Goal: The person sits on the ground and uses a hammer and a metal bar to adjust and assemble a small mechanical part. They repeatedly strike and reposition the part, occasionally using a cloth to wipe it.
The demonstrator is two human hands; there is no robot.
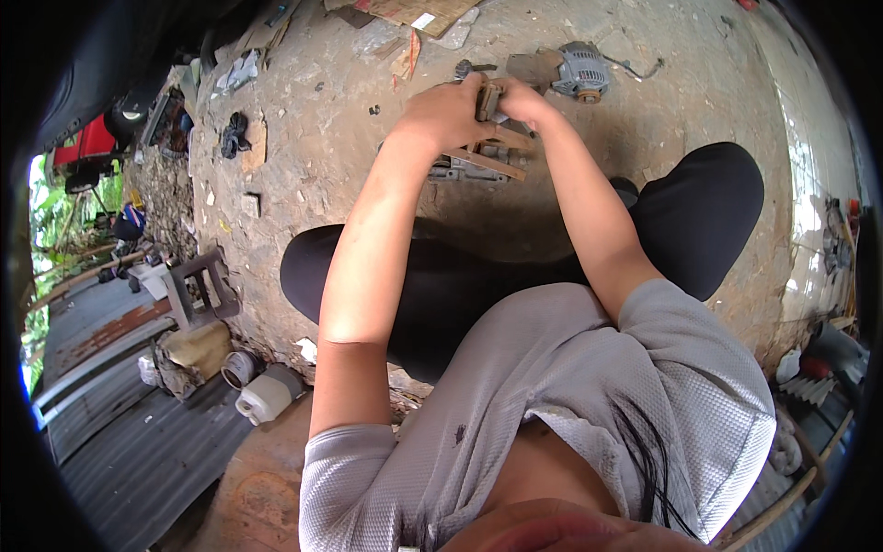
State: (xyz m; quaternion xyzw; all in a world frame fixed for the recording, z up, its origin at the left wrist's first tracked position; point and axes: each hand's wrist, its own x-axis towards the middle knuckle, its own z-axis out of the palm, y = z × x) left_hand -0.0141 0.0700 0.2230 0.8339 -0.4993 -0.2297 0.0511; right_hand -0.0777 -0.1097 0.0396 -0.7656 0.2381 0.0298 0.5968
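Both arms reach forward over the floor in front of my crossed legs. My left hand (445,115) is closed around a worn brownish metal part (488,103). From the other side, my right hand (523,104) grips the same part, its fingertips mostly hidden behind it. Just below the hands lies a grey metal assembly (464,169) with rusty flat arms (497,165) sticking out to the right. Beyond my right hand rests a grey alternator (583,74) with a copper-coloured pulley and a short cable. A small dark part (467,69) lies past my left hand.
Flattened cardboard (425,14) lies at the far edge of the rough concrete floor (303,138). To the left are a black crumpled item (235,134), a small block (250,204), a metal frame (198,287), a white jug (269,394) and corrugated sheets (138,451). A pale wall (782,101) stands right.
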